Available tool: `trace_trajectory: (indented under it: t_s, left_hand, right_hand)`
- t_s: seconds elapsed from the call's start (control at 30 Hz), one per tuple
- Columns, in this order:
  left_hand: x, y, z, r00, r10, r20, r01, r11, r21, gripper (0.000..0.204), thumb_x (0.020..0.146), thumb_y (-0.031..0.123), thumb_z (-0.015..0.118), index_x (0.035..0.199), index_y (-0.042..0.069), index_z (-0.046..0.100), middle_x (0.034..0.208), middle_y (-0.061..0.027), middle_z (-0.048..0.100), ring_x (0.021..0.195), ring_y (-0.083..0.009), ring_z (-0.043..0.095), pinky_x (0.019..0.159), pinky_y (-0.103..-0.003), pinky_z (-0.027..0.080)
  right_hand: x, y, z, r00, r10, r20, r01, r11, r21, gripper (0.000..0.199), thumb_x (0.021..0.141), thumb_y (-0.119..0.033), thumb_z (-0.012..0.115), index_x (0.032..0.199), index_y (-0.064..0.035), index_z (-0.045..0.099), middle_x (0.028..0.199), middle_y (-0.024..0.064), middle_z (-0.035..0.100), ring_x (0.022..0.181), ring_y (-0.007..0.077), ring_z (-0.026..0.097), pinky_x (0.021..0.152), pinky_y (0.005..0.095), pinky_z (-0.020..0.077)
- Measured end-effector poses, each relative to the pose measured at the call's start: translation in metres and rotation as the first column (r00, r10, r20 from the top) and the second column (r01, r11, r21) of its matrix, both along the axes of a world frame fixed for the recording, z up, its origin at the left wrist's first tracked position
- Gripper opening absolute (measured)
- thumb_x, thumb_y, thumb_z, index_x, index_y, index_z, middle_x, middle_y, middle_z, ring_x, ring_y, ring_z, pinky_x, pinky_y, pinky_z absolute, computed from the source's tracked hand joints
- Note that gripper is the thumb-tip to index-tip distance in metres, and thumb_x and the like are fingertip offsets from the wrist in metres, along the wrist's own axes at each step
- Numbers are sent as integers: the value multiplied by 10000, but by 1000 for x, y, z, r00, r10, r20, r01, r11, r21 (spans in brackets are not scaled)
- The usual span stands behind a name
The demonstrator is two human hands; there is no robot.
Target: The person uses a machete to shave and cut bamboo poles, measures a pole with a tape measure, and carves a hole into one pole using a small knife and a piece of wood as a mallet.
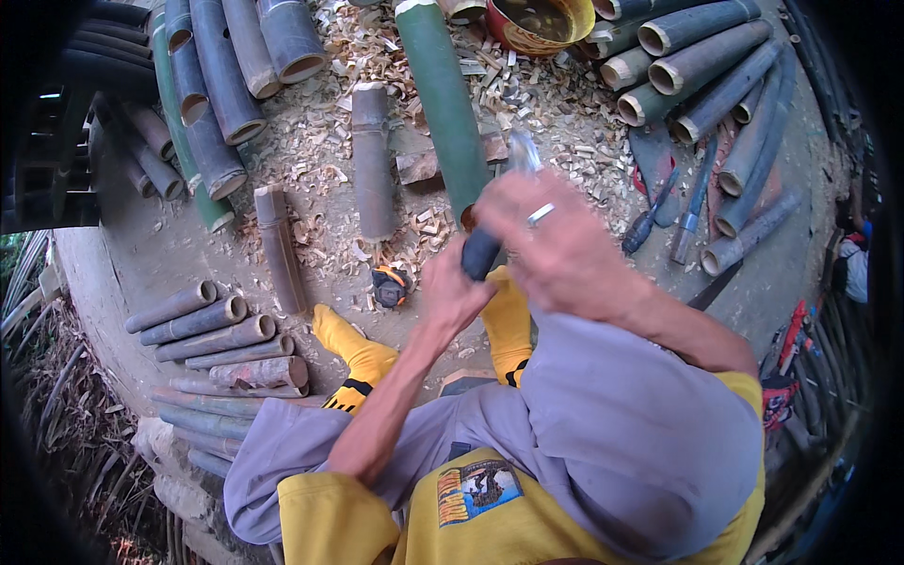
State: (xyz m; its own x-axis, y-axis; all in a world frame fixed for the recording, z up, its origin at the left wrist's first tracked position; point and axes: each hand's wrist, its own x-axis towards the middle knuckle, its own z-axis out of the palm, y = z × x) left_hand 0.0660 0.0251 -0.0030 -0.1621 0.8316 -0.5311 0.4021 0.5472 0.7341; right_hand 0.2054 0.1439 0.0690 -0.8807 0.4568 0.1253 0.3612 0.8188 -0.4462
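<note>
A long green bamboo tube points away from me, its near end at my hands and its middle across a broken brick. My right hand, with a ring on one finger, is closed round a hammer. Its shiny metal head is smeared by motion, and its dark grip sticks out toward my left hand. Close below the tube's end, my left hand has its fingers curled; what lies in them is hidden. A black and orange tape measure rests on the ground to the left.
Shavings cover the ground. Cut bamboo tubes lie in piles at the far left, far right and near left. A bowl stands at the back. Blue-handled tools lie right. My yellow-socked feet flank the work.
</note>
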Motion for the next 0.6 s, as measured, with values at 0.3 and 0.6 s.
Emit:
trace_trajectory:
  t_s: [0.3, 0.6]
  left_hand:
    - [-41, -82, -12, 973, 8, -230, -5, 1000, 12, 428, 636, 203, 746, 993, 35, 580, 799, -207, 640, 758, -368, 649, 672, -428, 503]
    - [-115, 47, 28, 671, -532, -517, 521, 834, -181, 266, 600, 226, 739, 814, 90, 659, 690, -132, 654, 642, -341, 642, 612, -421, 520]
  right_hand:
    - [-56, -57, -119, 844, 532, 61, -493, 817, -299, 390, 787, -119, 561, 1167, -122, 472, 895, 152, 565, 863, 298, 592, 743, 448, 488]
    - [-76, -38, -111, 988, -41, -149, -26, 906, -422, 481, 737, 10, 597, 1202, -37, 485, 906, 165, 566, 880, 324, 583, 800, 410, 488]
